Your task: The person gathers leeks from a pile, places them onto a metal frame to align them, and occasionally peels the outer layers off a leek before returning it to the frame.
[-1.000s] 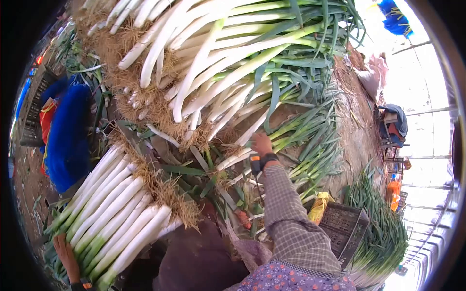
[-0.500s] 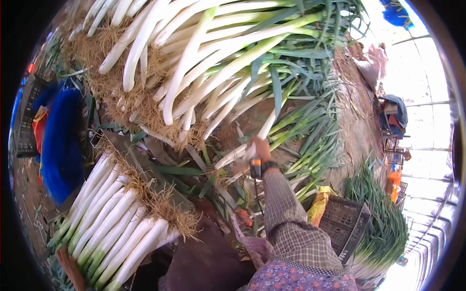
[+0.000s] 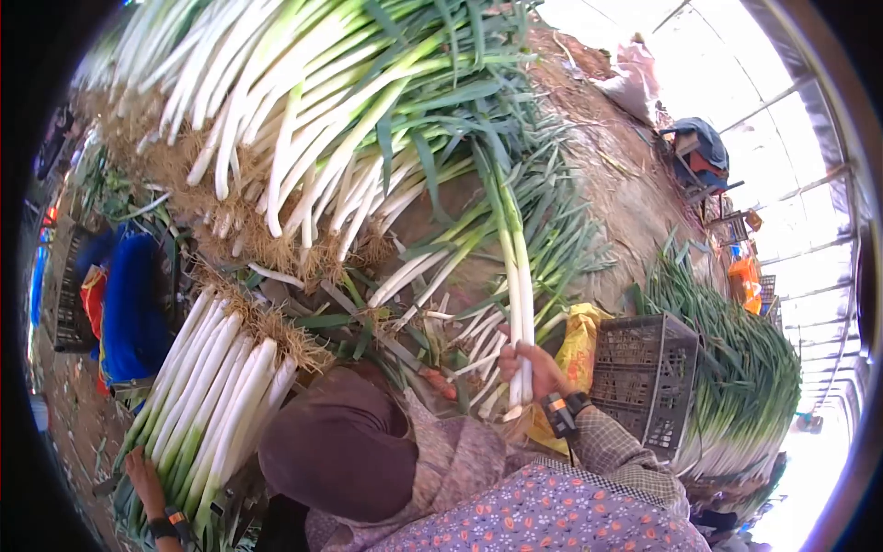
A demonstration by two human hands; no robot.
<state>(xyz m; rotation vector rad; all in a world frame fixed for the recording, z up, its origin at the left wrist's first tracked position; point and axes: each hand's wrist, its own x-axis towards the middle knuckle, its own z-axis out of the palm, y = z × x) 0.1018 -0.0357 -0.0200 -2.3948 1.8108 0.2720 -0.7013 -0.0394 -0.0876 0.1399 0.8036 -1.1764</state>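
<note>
My right hand [image 3: 541, 373] is closed around two long green onions [image 3: 517, 276] near their white lower ends. Their green tops reach up to the leaves of the big pile. On the lower left, my left hand [image 3: 144, 480] lies on the green stems of a row of thick green onions [image 3: 207, 405], fingers stretched out. That row has its white shafts side by side and its brown roots toward the upper right. Several loose green onions [image 3: 483, 336] lie on the ground just left of my right hand.
A large pile of green onions [image 3: 303, 120] covers the top. A black crate [image 3: 644, 377] and a yellow bag [image 3: 579, 345] stand right of my right hand, beside another onion heap [image 3: 727, 359]. Blue material [image 3: 138, 304] lies at the left. My floral apron [image 3: 543, 511] fills the bottom.
My right hand has come down and toward me, and the onions in it now stand nearly upright in view. My left hand shows more fully on the row. The whole view has shifted.
</note>
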